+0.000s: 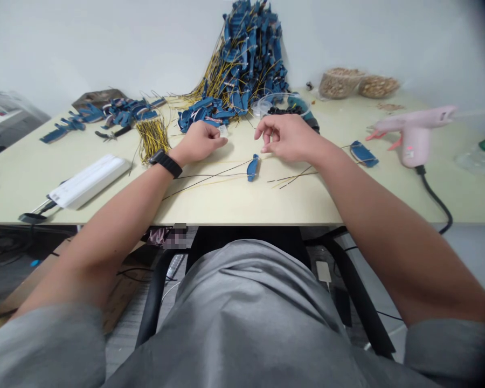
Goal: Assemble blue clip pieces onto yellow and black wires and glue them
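Cream table [234,205], blue connector [253,167], white wall [105,43]

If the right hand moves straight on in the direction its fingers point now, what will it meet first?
Probably the left hand. The right hand points leftward across the table, and both seem at similar depth; the blue connector lies nearer the person, out of the line.
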`<state>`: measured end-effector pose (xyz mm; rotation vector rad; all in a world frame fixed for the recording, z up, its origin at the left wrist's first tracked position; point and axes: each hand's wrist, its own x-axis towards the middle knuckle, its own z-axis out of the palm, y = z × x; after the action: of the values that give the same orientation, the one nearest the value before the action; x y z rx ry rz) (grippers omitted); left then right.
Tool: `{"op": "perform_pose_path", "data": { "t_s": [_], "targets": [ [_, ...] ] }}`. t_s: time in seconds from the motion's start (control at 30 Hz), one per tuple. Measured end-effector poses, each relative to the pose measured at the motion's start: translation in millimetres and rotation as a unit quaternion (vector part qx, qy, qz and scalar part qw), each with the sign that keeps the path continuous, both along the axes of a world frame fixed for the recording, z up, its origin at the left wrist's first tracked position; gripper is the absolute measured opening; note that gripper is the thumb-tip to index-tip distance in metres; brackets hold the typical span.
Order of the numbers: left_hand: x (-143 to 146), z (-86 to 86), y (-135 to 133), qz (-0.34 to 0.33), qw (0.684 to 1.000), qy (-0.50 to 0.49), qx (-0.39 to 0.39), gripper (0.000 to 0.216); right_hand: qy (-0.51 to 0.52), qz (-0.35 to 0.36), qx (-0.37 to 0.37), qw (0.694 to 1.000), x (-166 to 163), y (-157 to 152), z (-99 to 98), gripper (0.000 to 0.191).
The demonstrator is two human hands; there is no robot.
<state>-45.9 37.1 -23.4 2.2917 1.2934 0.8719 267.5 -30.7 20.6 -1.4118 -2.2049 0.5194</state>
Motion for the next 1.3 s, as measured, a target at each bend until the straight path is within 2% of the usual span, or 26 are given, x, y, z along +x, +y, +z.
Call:
{"op": "perform_pose_path", "data": {
  "t_s": [0.13,0.23,0.27,0.37,0.47,0.7,0.87,0.97,1.1,1.3],
  "targets": [
    [2.5,1.6,-3.3,-0.012,1.000,-0.002,0.003,0.051,-0.006,-0.002,0.011,1.000,1.7,0.5,-0.6,0.025],
    [6.6,4.3,-7.8,-0.051,0.998,-0.024,0.007,0.030,-0.014,-0.006,0.011,1.000,0.9,-2.5,0.4,0.021],
    [8.0,5.3,-9.4,-0.068,0.997,-0.026,0.011,0.031,-0.017,-0.005,0.011,1.000,0.7,-3.6,1.0,0.022],
    [11.3,7.3,-13.8,-0.104,0.994,-0.003,0.027,0.063,-0.022,-0.003,0.011,1.000,1.0,-5.4,2.9,0.029],
    [13.1,7.6,-18.8,-0.126,0.992,0.020,0.013,0.078,-0.013,0.005,0.006,1.000,3.1,-4.6,3.8,0.028],
    [18.4,13.3,-37.0,-0.145,0.987,0.073,-0.019,0.074,-0.010,0.024,0.016,1.000,4.8,-4.2,2.7,0.036],
    [23.3,17.1,-42.8,-0.183,0.979,0.075,-0.037,0.081,-0.025,0.008,0.010,1.000,2.2,-6.2,3.0,0.026],
    [25.6,14.9,-42.7,-0.201,0.976,0.073,-0.039,0.087,-0.028,-0.001,0.006,1.000,2.6,-4.5,1.9,0.024],
    [28.3,10.6,-42.6,-0.217,0.973,0.073,-0.041,0.091,-0.022,0.001,0.009,1.000,4.9,-2.3,0.9,0.031],
    [31.3,6.5,-42.9,-0.220,0.971,0.081,-0.043,0.103,-0.026,0.010,0.009,1.000,6.3,-2.8,1.3,0.033]
  ]
}}
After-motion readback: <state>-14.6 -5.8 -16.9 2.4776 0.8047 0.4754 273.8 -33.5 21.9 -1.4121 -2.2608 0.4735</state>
